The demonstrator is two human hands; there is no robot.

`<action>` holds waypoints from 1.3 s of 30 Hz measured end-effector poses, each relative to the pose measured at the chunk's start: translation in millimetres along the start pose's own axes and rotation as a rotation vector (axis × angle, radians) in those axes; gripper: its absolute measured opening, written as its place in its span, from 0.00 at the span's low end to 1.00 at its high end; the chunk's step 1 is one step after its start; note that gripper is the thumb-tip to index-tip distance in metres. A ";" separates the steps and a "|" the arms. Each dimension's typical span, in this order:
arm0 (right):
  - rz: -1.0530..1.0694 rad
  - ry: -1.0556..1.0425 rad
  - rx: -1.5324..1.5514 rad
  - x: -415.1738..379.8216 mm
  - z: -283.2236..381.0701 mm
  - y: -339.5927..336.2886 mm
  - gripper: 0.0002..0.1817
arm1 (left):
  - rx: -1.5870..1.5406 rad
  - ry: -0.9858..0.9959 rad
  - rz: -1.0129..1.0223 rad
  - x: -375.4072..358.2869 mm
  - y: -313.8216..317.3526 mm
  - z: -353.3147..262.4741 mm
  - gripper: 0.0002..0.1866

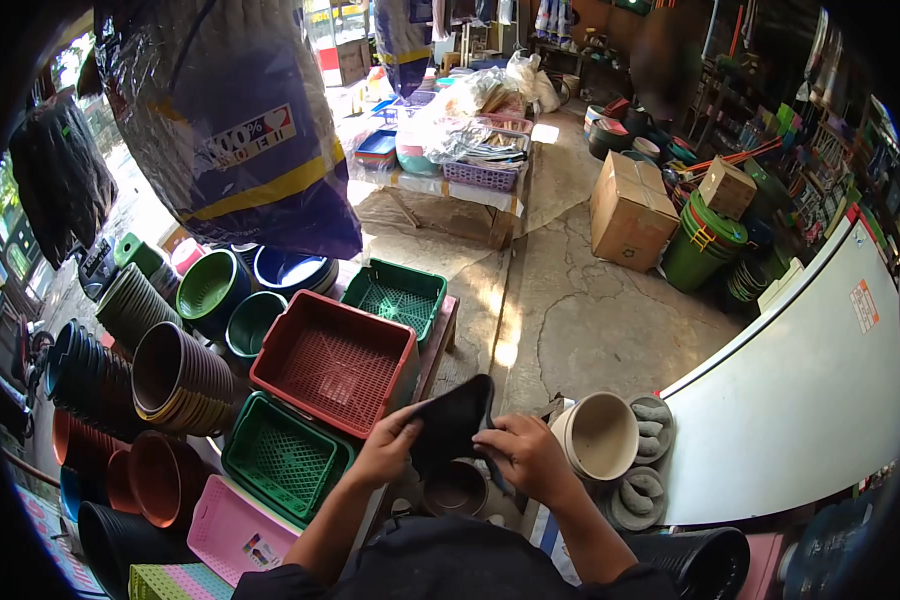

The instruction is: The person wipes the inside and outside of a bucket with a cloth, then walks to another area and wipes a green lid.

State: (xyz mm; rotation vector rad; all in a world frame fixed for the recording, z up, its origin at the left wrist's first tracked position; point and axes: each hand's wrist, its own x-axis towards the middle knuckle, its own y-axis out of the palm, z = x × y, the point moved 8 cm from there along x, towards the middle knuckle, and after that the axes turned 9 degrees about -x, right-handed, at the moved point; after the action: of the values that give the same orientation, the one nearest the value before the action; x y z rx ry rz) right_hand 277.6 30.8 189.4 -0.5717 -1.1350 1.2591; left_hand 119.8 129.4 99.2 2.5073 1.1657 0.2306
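- We hold a black, thin, flexible sheet-like piece up between our two hands, in front of our body; we cannot tell its material.
- Our left hand is partly closed, its fingers curled over the piece's left edge.
- Our right hand is also half closed, thumb and fingers pinching the piece's lower right side.
- Below the piece, partly hidden by it, we see a dark brown round pot.
- Just beside our left hand stands a red rectangular plastic basket, with a green rectangular plastic basket next to it and a pink plastic basket nearer us.
- Near our right hand are a cream round bucket and, to its right, two grey stone mortars with pestles.
- Further right leans a large white smooth panel.
- Ahead, a brown cardboard box sits on the cracked concrete floor.
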 end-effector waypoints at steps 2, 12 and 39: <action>-0.025 -0.047 0.014 10.1 9.3 -3.7 0.15 | -0.024 -0.025 0.094 1.5 18.7 8.3 0.20; -0.127 -0.144 -0.140 20.7 26.9 -23.3 0.14 | 0.098 -0.019 0.237 2.3 48.2 4.4 0.21; 0.015 -0.017 0.021 11.0 -9.1 -13.2 0.14 | -0.110 -0.137 0.342 -24.2 38.1 -20.1 0.23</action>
State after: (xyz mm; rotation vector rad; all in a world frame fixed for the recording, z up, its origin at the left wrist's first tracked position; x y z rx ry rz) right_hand 290.6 39.5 201.0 -0.5561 -1.1324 1.2897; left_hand 125.1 93.5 132.7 2.5648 0.6492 0.2006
